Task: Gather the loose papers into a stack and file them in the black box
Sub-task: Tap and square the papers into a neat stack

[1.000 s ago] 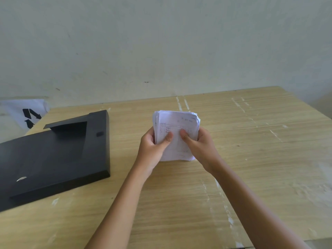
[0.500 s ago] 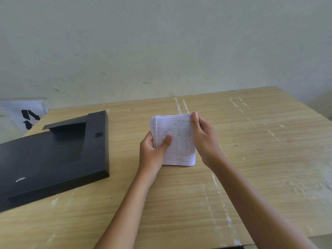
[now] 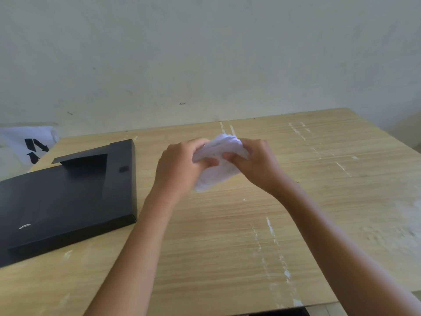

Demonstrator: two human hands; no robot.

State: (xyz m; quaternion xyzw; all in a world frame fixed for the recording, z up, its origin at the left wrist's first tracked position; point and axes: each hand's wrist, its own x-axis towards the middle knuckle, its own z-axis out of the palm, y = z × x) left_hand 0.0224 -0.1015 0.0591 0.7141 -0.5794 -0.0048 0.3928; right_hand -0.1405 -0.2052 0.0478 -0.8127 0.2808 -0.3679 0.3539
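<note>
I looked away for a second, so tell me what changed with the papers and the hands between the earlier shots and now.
The paper stack, held upright facing the camera before, is now tipped over at a slant and blurred with motion. The right hand, which had moved to the stack's right edge, grips it again with thumb in front. The left hand kept hold throughout. The black box stayed put on the table.

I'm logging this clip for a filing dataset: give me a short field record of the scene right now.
papers: white stack, held above the table, tilted
left hand: grips the stack's left side
right hand: grips its right side
box: black, flat on the table, left of the hands
table: light wood
papers in box: not yet
</note>
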